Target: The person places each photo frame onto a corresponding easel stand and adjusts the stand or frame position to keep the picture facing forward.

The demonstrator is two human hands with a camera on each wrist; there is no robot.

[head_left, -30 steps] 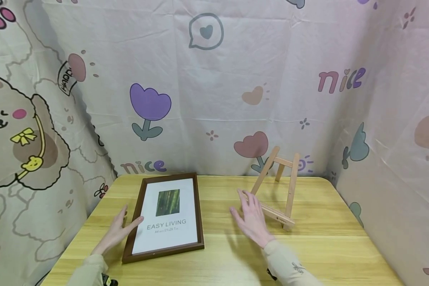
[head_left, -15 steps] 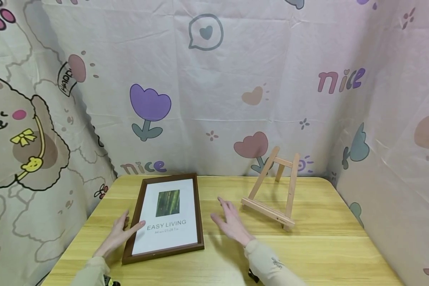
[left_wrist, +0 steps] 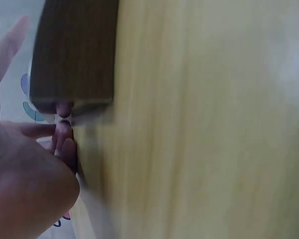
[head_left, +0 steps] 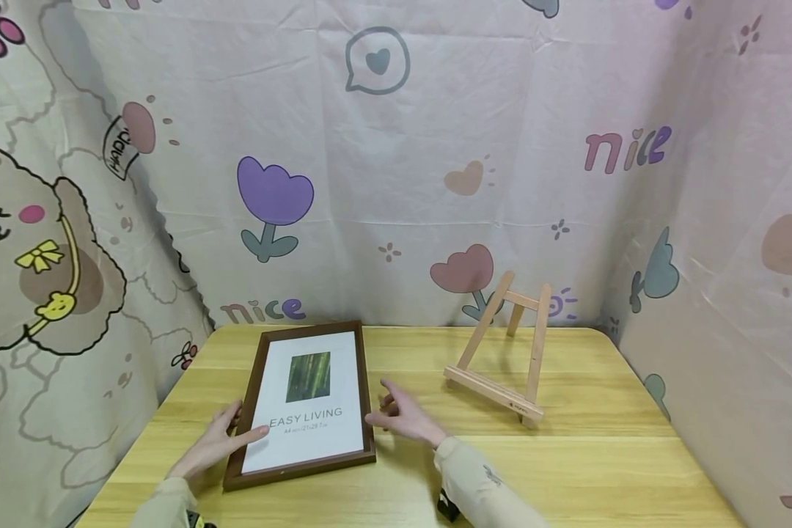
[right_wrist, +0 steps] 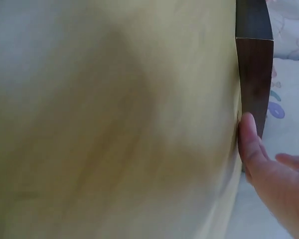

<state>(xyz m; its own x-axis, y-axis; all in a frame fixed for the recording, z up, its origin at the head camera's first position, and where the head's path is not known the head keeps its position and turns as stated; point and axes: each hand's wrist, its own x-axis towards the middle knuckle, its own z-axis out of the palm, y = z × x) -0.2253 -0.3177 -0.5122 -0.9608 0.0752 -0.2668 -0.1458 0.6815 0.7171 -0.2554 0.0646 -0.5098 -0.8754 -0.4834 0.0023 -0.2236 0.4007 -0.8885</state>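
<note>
A brown picture frame [head_left: 369,396] lies face up on the table, showing a white sheet with a green picture and the words "EASY LIVING". At its left side is my left hand [head_left: 210,444], fingers bent at the outer edge and thumb stretched above the sheet. The left wrist view shows fingertips [left_wrist: 64,127] right at the frame's side [left_wrist: 74,55], the thumb standing off it. My right hand [head_left: 405,418] is by the opposite side, its thumb at the edge. In the right wrist view a fingertip [right_wrist: 248,122] meets the side of the frame [right_wrist: 254,74].
A small wooden easel [head_left: 495,390] stands on the right half of the wooden table [head_left: 607,469], its ledge facing the front. Patterned cloth [head_left: 396,147] hangs behind the table and along both sides.
My right hand has moved left from beside the easel to the frame's right side. The left hand has shifted slightly, its fingers drawing in to the left edge. Frame and easel stay put.
</note>
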